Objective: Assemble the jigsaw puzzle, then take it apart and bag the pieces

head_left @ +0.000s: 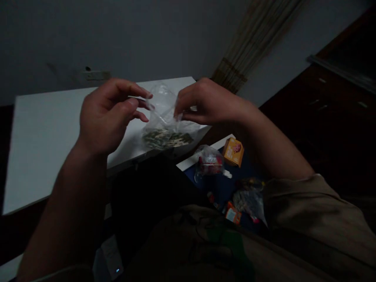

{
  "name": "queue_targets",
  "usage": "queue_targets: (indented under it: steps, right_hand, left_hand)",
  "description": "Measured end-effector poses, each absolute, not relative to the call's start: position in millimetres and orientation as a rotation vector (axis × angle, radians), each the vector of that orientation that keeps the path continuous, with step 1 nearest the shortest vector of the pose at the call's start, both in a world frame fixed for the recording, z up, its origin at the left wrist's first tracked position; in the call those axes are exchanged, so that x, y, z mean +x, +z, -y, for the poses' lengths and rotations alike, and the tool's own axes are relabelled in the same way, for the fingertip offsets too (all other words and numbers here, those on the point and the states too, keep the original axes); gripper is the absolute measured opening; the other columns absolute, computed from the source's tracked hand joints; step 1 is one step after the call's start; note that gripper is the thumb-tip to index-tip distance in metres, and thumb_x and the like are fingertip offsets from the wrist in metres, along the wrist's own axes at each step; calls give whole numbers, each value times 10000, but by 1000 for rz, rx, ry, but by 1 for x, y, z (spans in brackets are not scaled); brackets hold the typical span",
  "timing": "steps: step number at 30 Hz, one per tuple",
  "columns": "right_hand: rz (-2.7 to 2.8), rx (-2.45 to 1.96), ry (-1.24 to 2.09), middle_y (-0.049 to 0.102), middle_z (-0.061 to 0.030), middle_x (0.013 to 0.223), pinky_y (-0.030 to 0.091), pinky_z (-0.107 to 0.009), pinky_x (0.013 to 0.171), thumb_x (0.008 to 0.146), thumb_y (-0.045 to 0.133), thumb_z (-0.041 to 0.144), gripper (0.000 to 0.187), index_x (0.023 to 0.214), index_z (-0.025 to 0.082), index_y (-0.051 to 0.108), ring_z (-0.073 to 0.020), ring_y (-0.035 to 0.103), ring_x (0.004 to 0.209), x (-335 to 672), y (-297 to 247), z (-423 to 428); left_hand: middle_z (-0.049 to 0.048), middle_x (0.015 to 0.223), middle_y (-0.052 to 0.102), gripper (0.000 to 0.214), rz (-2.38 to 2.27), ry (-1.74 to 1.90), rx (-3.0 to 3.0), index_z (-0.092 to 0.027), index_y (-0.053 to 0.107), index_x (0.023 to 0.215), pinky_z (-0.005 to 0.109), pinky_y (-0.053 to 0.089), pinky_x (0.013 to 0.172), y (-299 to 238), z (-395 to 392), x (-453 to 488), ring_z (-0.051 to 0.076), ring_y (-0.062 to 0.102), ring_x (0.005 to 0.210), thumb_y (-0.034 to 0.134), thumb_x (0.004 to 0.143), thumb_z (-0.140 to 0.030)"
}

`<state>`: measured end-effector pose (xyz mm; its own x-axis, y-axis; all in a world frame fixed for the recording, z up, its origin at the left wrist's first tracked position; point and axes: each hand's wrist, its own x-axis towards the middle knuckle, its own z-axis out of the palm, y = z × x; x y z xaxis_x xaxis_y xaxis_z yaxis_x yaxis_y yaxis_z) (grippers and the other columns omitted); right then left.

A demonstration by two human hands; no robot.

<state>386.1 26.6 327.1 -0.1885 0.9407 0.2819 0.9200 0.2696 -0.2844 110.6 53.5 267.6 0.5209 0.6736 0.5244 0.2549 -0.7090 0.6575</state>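
Observation:
A clear plastic bag [163,103] stands at the right end of the white table, with green and pale stick-like pieces [167,139] in its lower part; their kind is hard to make out in the dim light. At the bag's left side is my left hand [108,113], its fingers apart and the fingertips at the film. My right hand [202,102] pinches the film of the bag on the right, its fingers bent downward and partly hidden behind the hand.
The white table [53,137] runs left along the wall, below a socket [95,75]. Lower right, a blue surface holds a yellow box [233,152], a clear bag with red contents [210,160], an orange packet [233,213] and another plastic bag [249,199]. Dark cabinets [320,102] stand right.

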Motion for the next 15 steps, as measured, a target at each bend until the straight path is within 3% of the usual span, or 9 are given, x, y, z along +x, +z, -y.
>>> queue_targets:
  steps: [3, 5, 7, 8, 11, 15]
  right_hand:
    - [1957, -1807, 443, 725, 41, 929, 515, -373, 806, 933, 381, 337, 428, 967, 76, 718, -148, 723, 899, 418, 349, 58]
    - [1965, -1846, 395, 732, 51, 994, 496, -375, 801, 899, 456, 343, 431, 1255, 188, 642, -144, 715, 900, 436, 350, 105]
    - [1907, -1891, 295, 744, 0, 1060, 498, -378, 784, 894, 511, 352, 517, 1396, 230, 540, -164, 717, 887, 457, 336, 139]
    - [1894, -1942, 280, 745, -28, 1073, 511, -379, 788, 891, 565, 331, 521, 1402, 230, 547, -182, 720, 885, 468, 325, 151]
    - [1934, -2178, 370, 739, -82, 1111, 531, -384, 846, 852, 648, 179, 483, 1332, 217, 622, -233, 713, 936, 506, 282, 174]
    - [1849, -2453, 576, 757, -105, 1018, 503, -325, 851, 814, 612, 142, 255, 1035, 183, 733, -230, 699, 894, 547, 217, 192]
  left_hand:
    - [0, 1300, 622, 410, -837, 1037, 2192, -261, 542, 1248, 589, 462, 1014, 240, -50, 112, 241, 626, 1157, 398, 929, -475]
    - [-16, 1223, 643, 345, -933, 990, 2270, -282, 607, 1182, 512, 486, 1028, 216, -53, 109, 214, 606, 1156, 465, 925, -462]
    - [-37, 1240, 622, 340, -978, 927, 2375, -278, 617, 1167, 499, 461, 1041, 191, -56, 107, 204, 561, 1215, 424, 938, -437]
    - [-50, 1255, 608, 360, -977, 894, 2436, -263, 614, 1167, 526, 405, 1080, 179, -57, 107, 210, 523, 1270, 373, 953, -424]
    - [14, 1381, 573, 286, -1010, 819, 2482, -242, 609, 1162, 584, 325, 1161, 152, -57, 108, 286, 458, 1361, 479, 941, -368]
    - [111, 1383, 578, 275, -1023, 769, 2505, -218, 615, 1154, 567, 295, 1190, 134, -52, 112, 315, 439, 1392, 495, 937, -336]
